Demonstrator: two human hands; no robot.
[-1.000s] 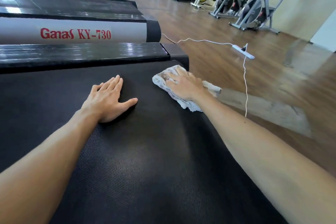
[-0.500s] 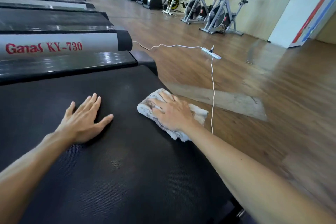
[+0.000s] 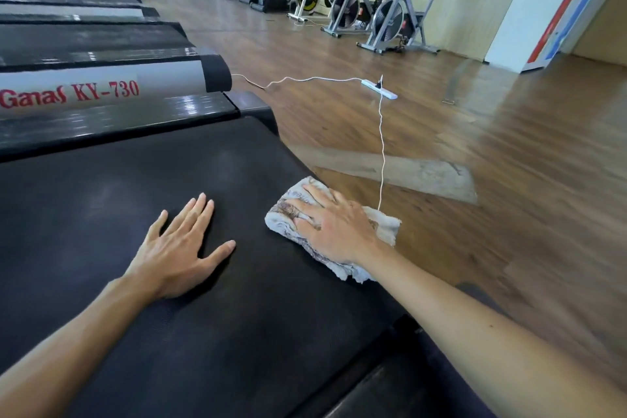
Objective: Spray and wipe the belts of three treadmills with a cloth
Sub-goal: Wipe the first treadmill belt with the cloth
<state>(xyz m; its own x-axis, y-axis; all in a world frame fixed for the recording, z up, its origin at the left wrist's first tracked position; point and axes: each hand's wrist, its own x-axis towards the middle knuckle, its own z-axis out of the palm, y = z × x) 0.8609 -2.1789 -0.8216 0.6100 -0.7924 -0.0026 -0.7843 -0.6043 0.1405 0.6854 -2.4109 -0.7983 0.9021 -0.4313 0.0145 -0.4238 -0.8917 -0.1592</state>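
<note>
black treadmill belt (image 3: 210, 299), fine ribbed texture, faint dull smears toward far end. crumpled whitish cloth (image 3: 288, 224) with faded brownish print, lying at belt's right edge, rear part hanging past it above wood floor (image 3: 509, 163). right hand (image 3: 334, 226) pressing flat on cloth, fingers extended, no curl. left hand (image 3: 176, 248) flat on bare belt, fingers spread, holding nothing. white power strip (image 3: 379, 89) on floor beyond.

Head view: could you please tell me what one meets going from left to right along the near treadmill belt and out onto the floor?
Belt → left hand, flat on the belt → right hand, pressing the cloth at the belt's right edge → white cable → wooden floor.
</note>
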